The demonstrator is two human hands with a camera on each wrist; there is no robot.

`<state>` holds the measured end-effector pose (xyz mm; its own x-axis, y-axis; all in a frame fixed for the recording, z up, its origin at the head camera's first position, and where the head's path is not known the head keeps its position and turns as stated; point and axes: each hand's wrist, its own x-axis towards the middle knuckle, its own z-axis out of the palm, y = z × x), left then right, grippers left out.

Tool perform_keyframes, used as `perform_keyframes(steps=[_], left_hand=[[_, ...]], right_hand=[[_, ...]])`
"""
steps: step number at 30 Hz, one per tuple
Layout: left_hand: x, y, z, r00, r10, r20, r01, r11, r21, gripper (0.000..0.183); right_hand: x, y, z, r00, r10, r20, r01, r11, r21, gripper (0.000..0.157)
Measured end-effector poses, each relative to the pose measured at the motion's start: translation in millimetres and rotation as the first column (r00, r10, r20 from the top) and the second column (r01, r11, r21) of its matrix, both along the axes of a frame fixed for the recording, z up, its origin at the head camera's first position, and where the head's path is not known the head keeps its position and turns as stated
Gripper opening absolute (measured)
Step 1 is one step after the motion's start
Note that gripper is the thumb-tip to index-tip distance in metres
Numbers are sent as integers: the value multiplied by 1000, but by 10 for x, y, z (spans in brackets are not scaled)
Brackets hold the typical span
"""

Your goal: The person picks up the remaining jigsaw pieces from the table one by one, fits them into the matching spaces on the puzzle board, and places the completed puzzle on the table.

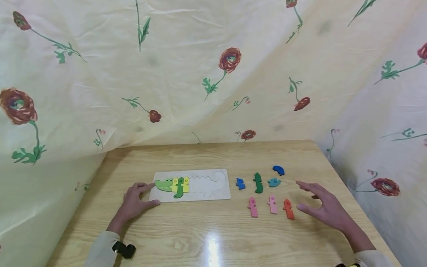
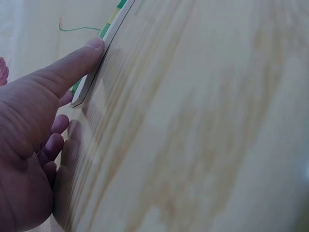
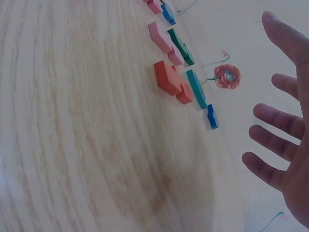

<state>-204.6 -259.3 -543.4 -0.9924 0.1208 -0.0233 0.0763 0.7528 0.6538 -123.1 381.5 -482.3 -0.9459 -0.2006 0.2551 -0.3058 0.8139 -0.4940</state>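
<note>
Plainly, a flat puzzle board [image 1: 218, 191]

It lies towards the tabletop's [image 1: 186, 233] far edge, long axis along it, crocodile head [image 1: 163, 184] facing the left edge. Probably light and stiff, best held by its short ends. The left hand [image 1: 134, 202] touches it, thumb and forefinger apart; the right hand [image 1: 321, 207], fingers spread, holds nothing.

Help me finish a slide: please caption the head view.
Left hand touching a partly filled crocodile puzzle board, right hand open beside seven loose pieces.
</note>
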Motion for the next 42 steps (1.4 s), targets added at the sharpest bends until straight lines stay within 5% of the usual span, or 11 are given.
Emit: perform_keyframes(steps=[21, 30, 42], left_hand=[[-13, 1, 11, 1000, 21, 21, -21, 1000, -18, 92], [-4, 18, 11, 1000, 11, 5, -11, 1000, -13, 89], [0, 14, 26, 999, 20, 30, -19, 1000, -21, 91]], right_hand=[[-131, 79, -300, 988, 46, 144, -49, 999, 17, 72], [-137, 72, -368, 992, 78, 102, -83, 995, 53, 76], [-154, 49, -416, 981, 69, 184, -83, 994, 71, 79]])
